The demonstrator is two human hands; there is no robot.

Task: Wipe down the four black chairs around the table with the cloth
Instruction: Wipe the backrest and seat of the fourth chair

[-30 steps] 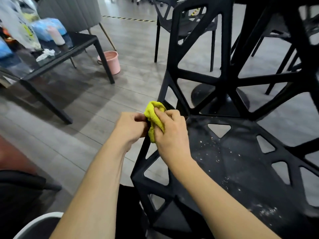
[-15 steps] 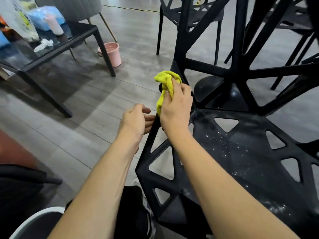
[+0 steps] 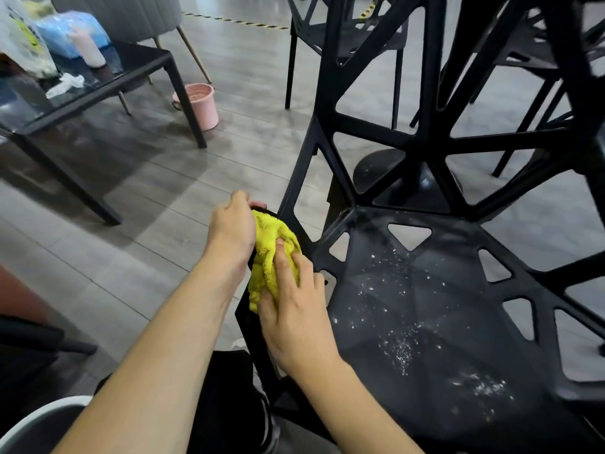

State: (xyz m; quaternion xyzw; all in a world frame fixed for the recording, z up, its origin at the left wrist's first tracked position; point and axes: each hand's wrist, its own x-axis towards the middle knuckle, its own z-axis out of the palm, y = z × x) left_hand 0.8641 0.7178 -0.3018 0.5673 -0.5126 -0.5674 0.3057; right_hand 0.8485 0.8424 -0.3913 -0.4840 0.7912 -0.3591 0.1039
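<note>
One yellow cloth (image 3: pixel 273 253) sits bunched on the left edge of the nearest black chair (image 3: pixel 425 322), both hands gripping it: left hand (image 3: pixel 234 229), right hand (image 3: pixel 294 309). Two more black chairs stand behind; one pink bucket (image 3: pixel 201 104) beside a glass table (image 3: pixel 98 86). No writing is legible.

— What sort of place is shown?

— A café-like or canteen-like seating area is suggested. Several matching black lattice chairs (image 3: pixel 409 178) are grouped round a pedestal table base (image 3: pixel 422 185) on a grey plank floor (image 3: pixel 147 224).

— What else is seen?

— A glass-topped side table (image 3: pixel 98 83) is loaded with bags, a pink bucket (image 3: pixel 199 104) is stood beside it, and striped hazard tape (image 3: pixel 235 20) is laid across the floor.
</note>
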